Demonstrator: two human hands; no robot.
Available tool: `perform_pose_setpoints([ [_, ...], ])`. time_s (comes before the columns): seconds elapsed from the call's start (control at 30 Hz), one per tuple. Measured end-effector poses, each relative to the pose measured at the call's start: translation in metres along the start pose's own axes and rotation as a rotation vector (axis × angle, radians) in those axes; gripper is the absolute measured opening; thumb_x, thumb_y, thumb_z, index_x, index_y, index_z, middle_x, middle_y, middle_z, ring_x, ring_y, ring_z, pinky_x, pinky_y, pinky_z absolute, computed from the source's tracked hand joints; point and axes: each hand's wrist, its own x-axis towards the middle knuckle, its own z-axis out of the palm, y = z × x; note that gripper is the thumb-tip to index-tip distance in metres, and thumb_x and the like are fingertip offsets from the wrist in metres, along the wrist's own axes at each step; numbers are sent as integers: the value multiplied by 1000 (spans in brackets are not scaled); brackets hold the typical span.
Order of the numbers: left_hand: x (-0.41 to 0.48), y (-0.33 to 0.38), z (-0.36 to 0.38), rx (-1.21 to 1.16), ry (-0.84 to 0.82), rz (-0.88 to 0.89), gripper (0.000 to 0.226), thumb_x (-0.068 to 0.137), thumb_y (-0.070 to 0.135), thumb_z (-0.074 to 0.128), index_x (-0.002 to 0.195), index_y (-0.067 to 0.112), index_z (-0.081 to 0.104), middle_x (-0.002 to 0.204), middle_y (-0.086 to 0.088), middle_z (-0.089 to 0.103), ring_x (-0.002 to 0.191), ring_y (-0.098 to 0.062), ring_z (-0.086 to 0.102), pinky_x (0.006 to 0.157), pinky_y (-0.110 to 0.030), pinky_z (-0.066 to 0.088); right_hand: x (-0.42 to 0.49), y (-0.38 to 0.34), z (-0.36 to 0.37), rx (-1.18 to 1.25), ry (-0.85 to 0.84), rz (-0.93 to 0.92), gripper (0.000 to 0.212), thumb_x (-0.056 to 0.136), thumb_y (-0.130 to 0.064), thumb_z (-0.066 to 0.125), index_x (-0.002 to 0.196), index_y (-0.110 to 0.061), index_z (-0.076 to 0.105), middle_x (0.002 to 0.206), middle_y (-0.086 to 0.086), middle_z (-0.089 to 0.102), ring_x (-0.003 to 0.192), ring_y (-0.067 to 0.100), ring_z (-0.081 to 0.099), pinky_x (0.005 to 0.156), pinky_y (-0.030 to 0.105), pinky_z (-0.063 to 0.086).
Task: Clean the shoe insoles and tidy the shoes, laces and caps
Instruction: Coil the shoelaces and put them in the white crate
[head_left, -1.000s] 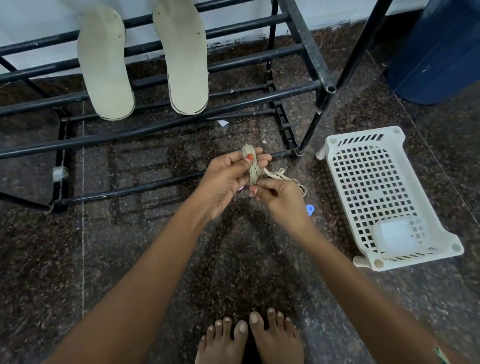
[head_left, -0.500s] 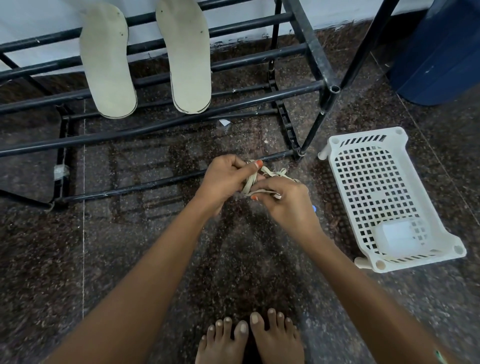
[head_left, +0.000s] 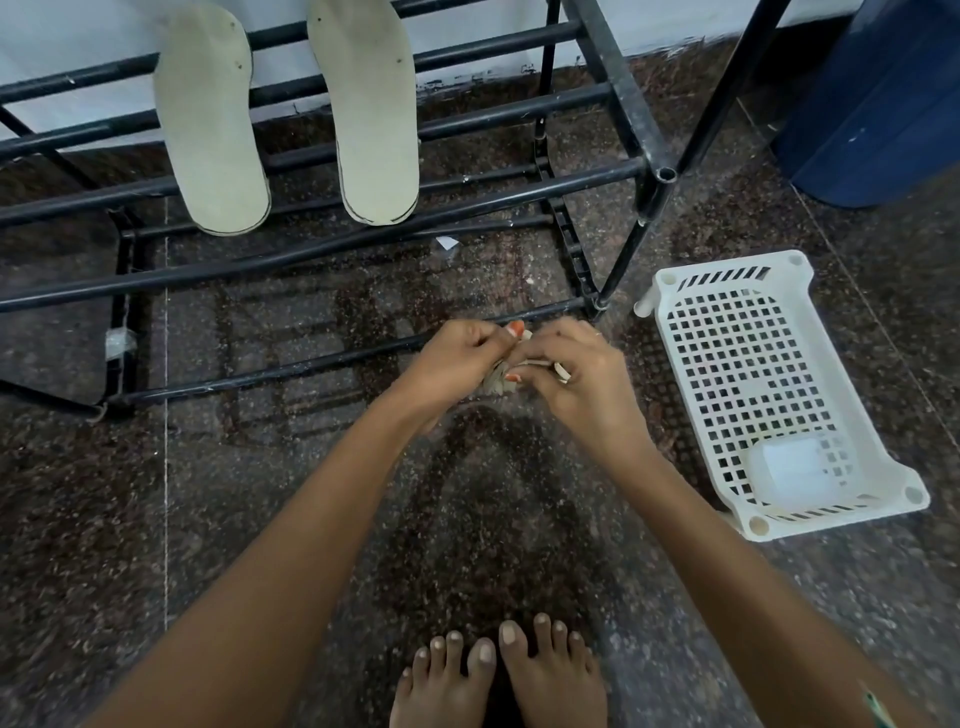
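Observation:
A bundle of beige shoe lace (head_left: 497, 383) is squeezed between both hands just in front of the black rack's lowest bar. My left hand (head_left: 460, 358) grips the folded bundle in a fist, thumb on top. My right hand (head_left: 574, 371) pinches a loop of the lace beside it; most of the lace is hidden by the fingers. Two pale insoles (head_left: 210, 119) (head_left: 371, 109) lean side by side on the rack's upper bars, at the top left.
The black metal shoe rack (head_left: 631, 122) fills the top half. A white perforated plastic basket (head_left: 737, 364) with a pale lid-like piece (head_left: 792, 470) inside lies on the floor at right. A dark blue bin (head_left: 883, 98) stands top right. Bare feet (head_left: 498, 675) are below.
The hands have drawn together and lowered slightly. The left hand, with fingers spread a second ago, has closed into a fist round the lace, and the loose loops have been gathered in.

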Motion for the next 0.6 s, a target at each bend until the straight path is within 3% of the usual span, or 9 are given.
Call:
perform_pose_setpoints([
  [0.07,-3,2,0,-53,-92,-14,60,83,55,46,84,-2,65,82,-18,65,79,-22,58,84,-39,48,2,1,-3,80,27,70,7,73,-4,70,80,-7,70,83,-3,52,83,9,49,75,7,35],
  [0.13,-6,3,-1,-70,-193,1,57,69,59,54,86,5,64,86,-13,67,86,-18,60,87,-32,47,4,1,-6,202,13,161,10,74,-3,70,80,-12,69,89,-7,52,88,-3,50,80,5,36],
  [0.23,-8,3,-2,-99,-273,-12,19,74,20,72,84,10,59,76,1,59,78,-11,54,79,-25,44,7,1,-10,297,-21,216,19,72,-1,72,77,-19,67,86,-10,58,85,-5,55,79,8,40],
  [0.3,-8,3,-1,-67,-243,-6,14,80,-2,66,82,10,59,74,-1,54,75,-13,50,75,-28,40,8,0,-11,285,-20,223,19,71,-2,73,77,-19,67,83,-12,59,82,-3,55,76,8,41],
  [0.5,-4,2,5,101,-121,69,21,90,2,50,77,16,59,70,1,54,70,-11,46,65,-23,35,9,-2,-13,297,-27,271,18,79,-5,66,88,-21,67,81,-12,57,76,-8,55,69,7,43],
  [0.6,-2,0,6,199,-70,142,31,88,-3,48,73,23,50,66,7,47,57,0,41,53,-12,31,10,-2,-17,362,-57,347,18,81,-3,64,85,-20,68,78,-10,60,69,-5,58,64,13,50],
])
